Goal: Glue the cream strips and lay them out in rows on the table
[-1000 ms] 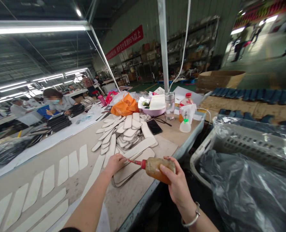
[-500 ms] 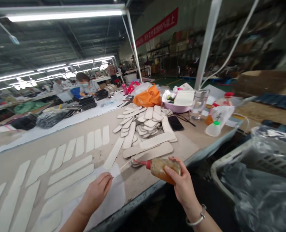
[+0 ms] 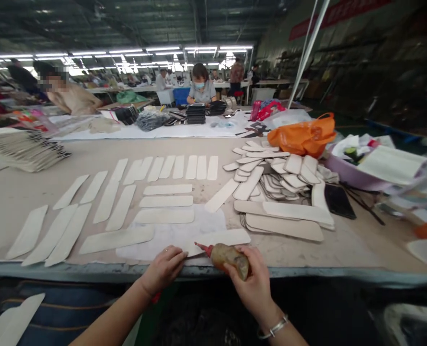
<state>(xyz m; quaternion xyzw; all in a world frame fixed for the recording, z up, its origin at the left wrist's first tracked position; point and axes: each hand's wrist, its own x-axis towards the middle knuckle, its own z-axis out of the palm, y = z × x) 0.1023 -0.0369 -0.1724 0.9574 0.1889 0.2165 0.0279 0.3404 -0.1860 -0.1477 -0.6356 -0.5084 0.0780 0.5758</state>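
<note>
My right hand is wrapped round a glue bottle with amber contents and a red nozzle. The bottle lies nearly level, its nozzle pointing left over a pale, flat strip near the table's front edge. Fingers pressed together, my left hand pinches the left end of that strip. Under the strip is a white sheet. Rows of similar pale strips lie to the left and behind. A loose pile of dark-edged strips is to the right, with longer pieces in front.
An orange bag, a purple basin and a black phone stand or lie at the right. A stack of pale pieces is at far left. Across the table a masked person sits behind black stacks.
The view has swung right to left, so the pile and basin appear further right. My left hand now meets the strip by the front edge, and the bottle's nozzle is closer to that hand.
</note>
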